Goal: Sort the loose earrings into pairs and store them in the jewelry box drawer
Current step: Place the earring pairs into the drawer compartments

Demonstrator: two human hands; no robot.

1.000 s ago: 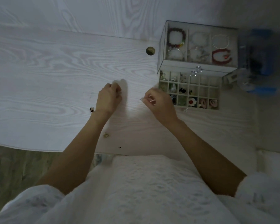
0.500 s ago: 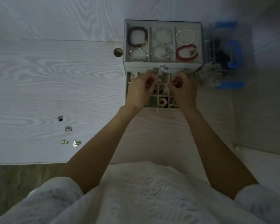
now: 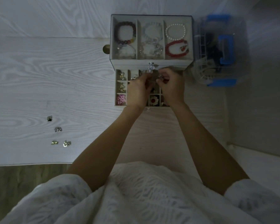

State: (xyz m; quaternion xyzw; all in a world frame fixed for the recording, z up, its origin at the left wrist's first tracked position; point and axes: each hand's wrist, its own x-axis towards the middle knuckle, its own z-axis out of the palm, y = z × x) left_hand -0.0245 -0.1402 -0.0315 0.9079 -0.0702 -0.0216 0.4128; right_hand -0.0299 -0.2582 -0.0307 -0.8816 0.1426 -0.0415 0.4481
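Note:
A jewelry box stands at the back of the white table, bracelets showing under its clear top. Its gridded drawer is pulled out toward me, with earrings in several cells. My left hand and my right hand hover over the drawer's middle cells, fingertips pinched close together. A small shiny earring glints between my right fingertips; what the left fingers hold is hidden. Several loose earrings lie on the table to the far left, among them a pair near the front edge.
A round brass knob sits just left of the box. A clear plastic container with blue clips stands right of the box. The table's front edge runs below the loose earrings. My white garment fills the foreground.
Both hands moved from the table's middle to above the open drawer, carrying small earrings. Since half a second ago they have drawn closer together over the middle cells.

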